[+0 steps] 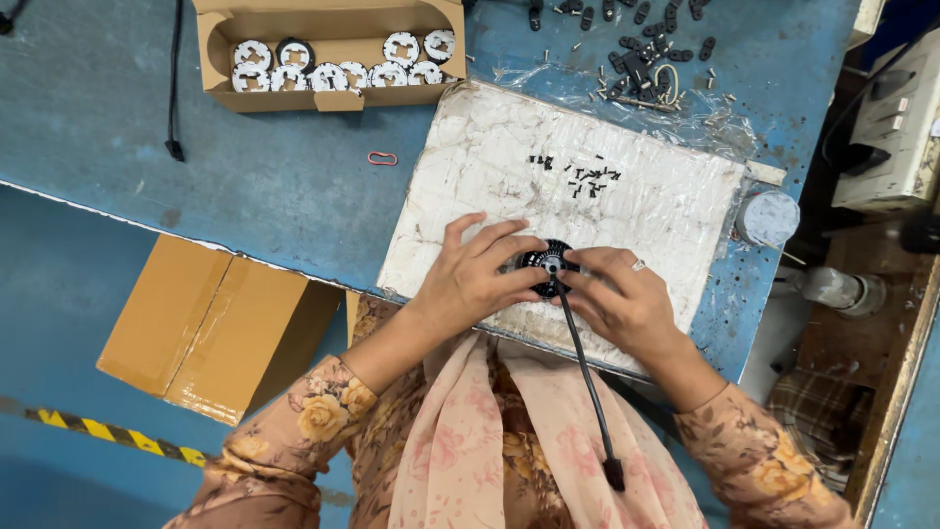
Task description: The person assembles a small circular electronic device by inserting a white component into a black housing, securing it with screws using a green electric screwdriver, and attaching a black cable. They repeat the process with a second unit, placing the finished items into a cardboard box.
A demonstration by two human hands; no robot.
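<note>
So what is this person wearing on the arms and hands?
Both arms are in long sleeves of brownish cloth printed with peach and yellow roses, ending at the wrists. The left hand is bare, with no glove. The right hand is bare too, apart from a silvery ring on one of its fingers. A pink floral scarf hangs between the arms.

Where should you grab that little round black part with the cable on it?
Hold the round part by its rim, one hand on each side, as the left hand and right hand do. It lies flat on the white pad, so only the edge gives a grip. The cable trails off toward the person, so come in from the sides.
</note>
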